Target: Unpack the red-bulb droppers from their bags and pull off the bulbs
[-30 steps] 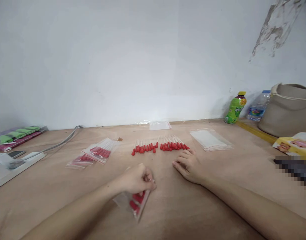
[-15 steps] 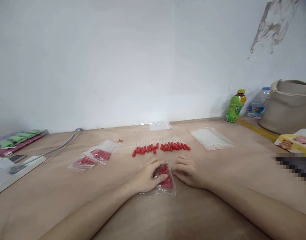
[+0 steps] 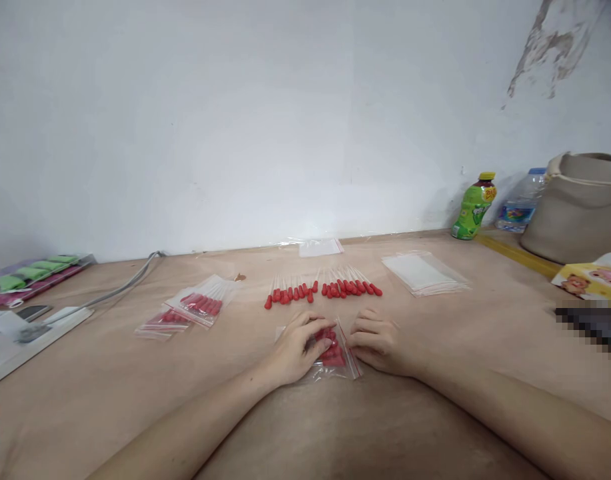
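A clear zip bag [image 3: 332,360] holding droppers with red rubber bulbs lies flat on the table before me. My left hand [image 3: 302,350] rests over its left part, thumb and fingers closed on it, covering some of the contents. At the bag's red-lined mouth, the curled fingers of my right hand [image 3: 375,341] are closed at the edge; the exact contact is partly hidden. Behind my hands lie two loose groups of droppers, the left group [image 3: 290,293] and the right group [image 3: 352,288], bulbs toward me.
Filled zip bags [image 3: 200,303] overlap at left; a stack of flat bags [image 3: 425,273] lies at right. A single bag [image 3: 321,247] is near the wall. A power strip [image 3: 60,333] with cable stands left; a green bottle [image 3: 474,208] and a beige bucket [image 3: 575,207] stand right.
The bag's mouth edge has shifted slightly right and turned a little, with my right hand moving slightly right too. My left hand stays over the bag. The camera view has shifted slightly.
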Motion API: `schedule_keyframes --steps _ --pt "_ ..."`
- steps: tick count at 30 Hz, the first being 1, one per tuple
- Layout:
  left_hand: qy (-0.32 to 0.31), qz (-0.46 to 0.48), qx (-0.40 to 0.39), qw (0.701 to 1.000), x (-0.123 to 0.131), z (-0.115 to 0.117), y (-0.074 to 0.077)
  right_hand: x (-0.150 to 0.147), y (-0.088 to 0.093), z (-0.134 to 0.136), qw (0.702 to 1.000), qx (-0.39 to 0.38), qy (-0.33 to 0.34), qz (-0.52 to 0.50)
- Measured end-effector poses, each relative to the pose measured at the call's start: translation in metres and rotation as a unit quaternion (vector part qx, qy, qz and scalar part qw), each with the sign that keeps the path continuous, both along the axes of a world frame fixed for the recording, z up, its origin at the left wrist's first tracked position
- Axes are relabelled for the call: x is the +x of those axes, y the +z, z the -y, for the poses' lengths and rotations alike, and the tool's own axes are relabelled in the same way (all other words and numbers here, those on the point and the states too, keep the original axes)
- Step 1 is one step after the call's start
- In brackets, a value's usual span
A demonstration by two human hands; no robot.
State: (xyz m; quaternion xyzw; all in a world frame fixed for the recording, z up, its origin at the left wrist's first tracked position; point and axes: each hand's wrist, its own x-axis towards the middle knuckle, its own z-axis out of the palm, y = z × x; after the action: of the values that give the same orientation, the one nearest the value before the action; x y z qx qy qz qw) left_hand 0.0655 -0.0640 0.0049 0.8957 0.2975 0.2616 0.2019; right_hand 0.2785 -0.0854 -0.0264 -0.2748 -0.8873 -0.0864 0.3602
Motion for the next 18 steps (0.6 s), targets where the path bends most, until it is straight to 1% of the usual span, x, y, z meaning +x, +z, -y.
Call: schedule_keyframes --steps 4,10,18 --pt "-0.002 -0.009 0.006 1.000 0.0000 0.0002 -0.0004 -0.0006 0.0000 -0.0011 1.000 0.001 -0.008 -0.025" --pt "-0.012 -0.020 0.019 1.000 -0.0005 -0.0011 -0.0019 -0.0007 0.0002 -0.0015 1.000 0.005 0.013 -0.024" --pt "-0.016 -0.020 0.022 0.999 0.0000 -0.0016 -0.0027 0.0004 0.0016 -0.0006 1.000 0.018 0.001 -0.012"
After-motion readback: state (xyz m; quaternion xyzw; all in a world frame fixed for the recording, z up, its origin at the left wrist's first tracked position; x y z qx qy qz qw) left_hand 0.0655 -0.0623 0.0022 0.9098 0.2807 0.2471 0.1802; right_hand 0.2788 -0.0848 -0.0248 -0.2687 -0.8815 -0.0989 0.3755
